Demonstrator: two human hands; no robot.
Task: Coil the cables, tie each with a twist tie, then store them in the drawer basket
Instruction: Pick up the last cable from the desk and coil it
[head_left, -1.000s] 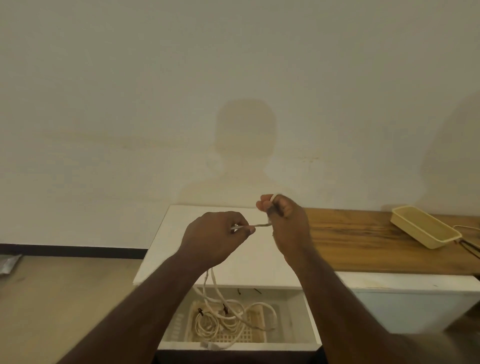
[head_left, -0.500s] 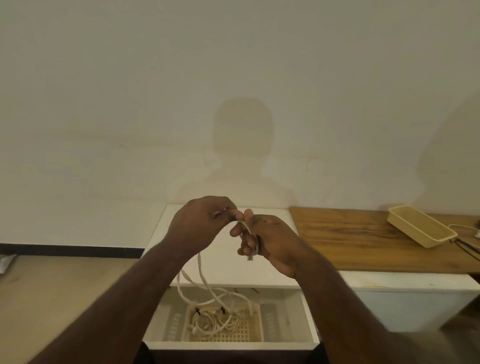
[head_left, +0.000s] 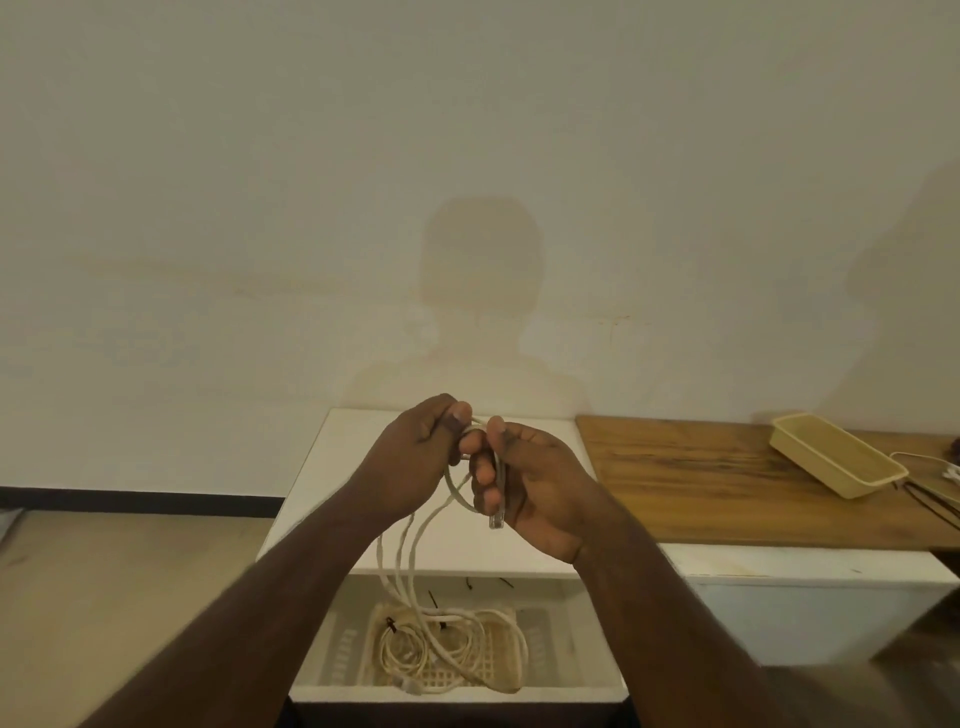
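Both hands are raised above the white cabinet top (head_left: 332, 467), close together. My right hand (head_left: 530, 483) grips a small loop of the white cable (head_left: 410, 540), with the clear plug end sticking out below its fingers. My left hand (head_left: 421, 452) pinches the same cable at the top of the loop. The rest of the cable hangs down in strands into the open drawer (head_left: 592, 634). There, a cream lattice basket (head_left: 511, 675) holds a coiled white cable (head_left: 400, 649) bound with a dark twist tie.
Loose dark twist ties (head_left: 470, 584) lie at the back of the drawer. A wooden tabletop (head_left: 701, 483) extends right, carrying a cream tray (head_left: 836, 460) and more cables (head_left: 930, 478) at the far edge. A plain wall rises behind, with floor to the left.
The hands came together from apart. The right hand turned palm-up and now holds a loop with the plug end hanging below it; the left hand moved up beside it.
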